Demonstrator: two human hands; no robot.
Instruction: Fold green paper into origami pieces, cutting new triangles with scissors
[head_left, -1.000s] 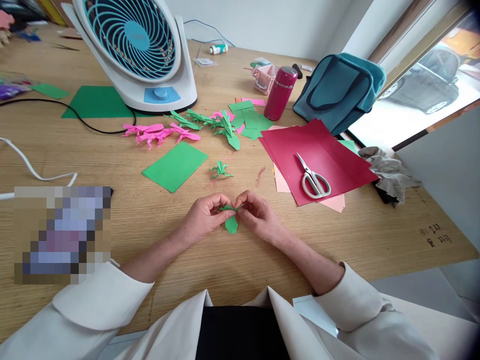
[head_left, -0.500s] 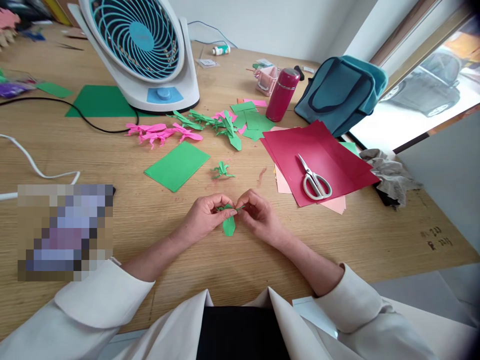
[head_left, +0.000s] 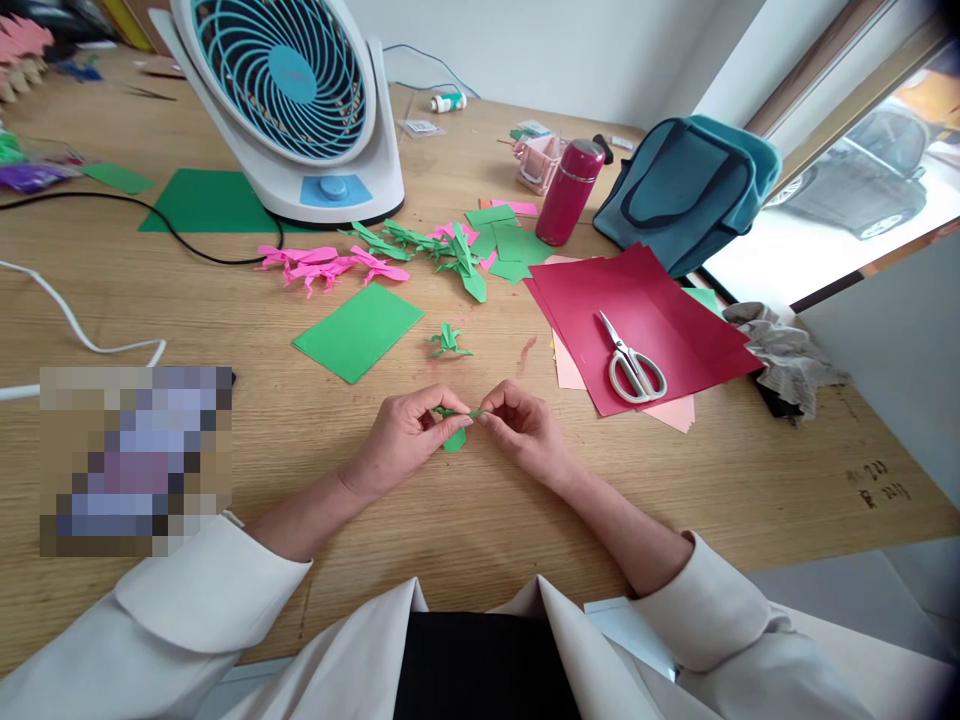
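Observation:
Both hands meet over the wooden table (head_left: 225, 330) near its front edge. My left hand (head_left: 401, 435) and my right hand (head_left: 521, 430) each pinch a small folded green paper figure (head_left: 454, 438) between thumb and fingers. Its rounded end hangs down between the hands; the rest is hidden by fingers. A finished small green paper figure (head_left: 448, 342) lies just beyond the hands. A green paper sheet (head_left: 358, 331) lies to the left of it.
Red paper sheets (head_left: 645, 320) with scissors (head_left: 632, 360) on them lie at right. Pink paper figures (head_left: 330, 266) and green paper figures (head_left: 427, 245) sit before a white fan (head_left: 292, 100). A red bottle (head_left: 568, 192), a teal bag (head_left: 686, 190) and cables (head_left: 82, 340) stand around.
The green figure has turned in my fingers, so less of its rounded end shows below the hands. The view has shifted slightly; both hands stay in place.

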